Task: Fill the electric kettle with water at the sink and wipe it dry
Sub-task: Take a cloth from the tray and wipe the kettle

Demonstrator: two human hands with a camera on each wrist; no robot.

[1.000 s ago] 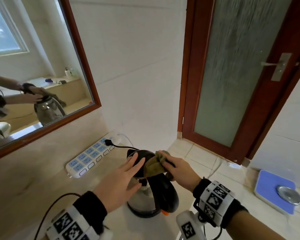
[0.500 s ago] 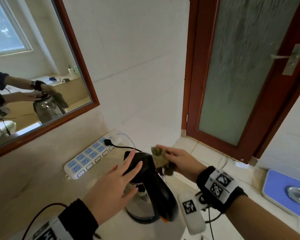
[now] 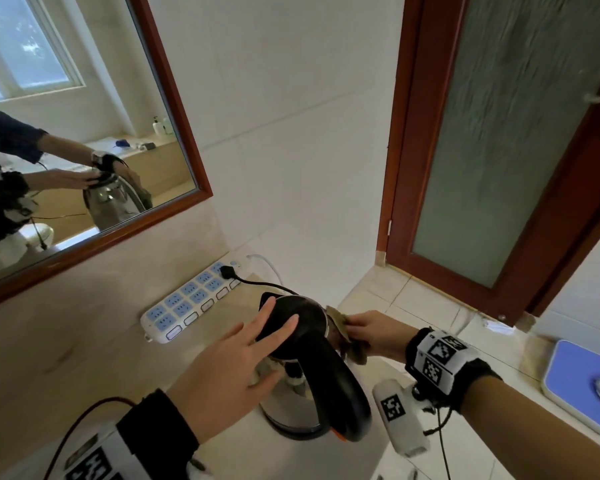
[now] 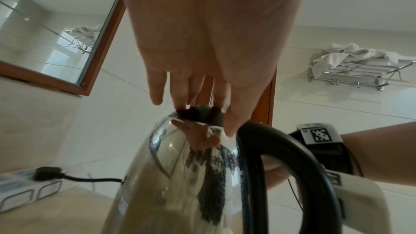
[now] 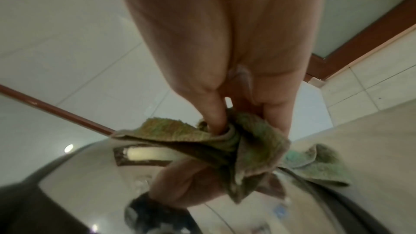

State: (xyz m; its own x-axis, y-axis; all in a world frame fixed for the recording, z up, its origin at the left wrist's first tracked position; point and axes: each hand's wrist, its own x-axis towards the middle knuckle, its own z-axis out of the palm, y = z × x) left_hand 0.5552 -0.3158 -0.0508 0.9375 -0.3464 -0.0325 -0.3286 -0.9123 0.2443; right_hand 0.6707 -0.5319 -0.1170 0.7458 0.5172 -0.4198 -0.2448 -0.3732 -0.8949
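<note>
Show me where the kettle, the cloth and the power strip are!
kettle (image 3: 293,320), head view, on its black lid.
cloth (image 5: 254,141), right wrist view, on its bunched middle.
power strip (image 3: 187,303), head view, on its blue sockets.

Home bathroom: indicated by wood-framed mirror (image 3: 84,140) over beige counter (image 3: 84,358), tiled walls, towel rack (image 4: 360,70), frosted-glass door (image 3: 506,133), scale (image 3: 582,382) on floor.

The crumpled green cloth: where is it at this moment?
In the head view, the crumpled green cloth is pinched in the right hand, against the right side of the steel kettle.
</note>
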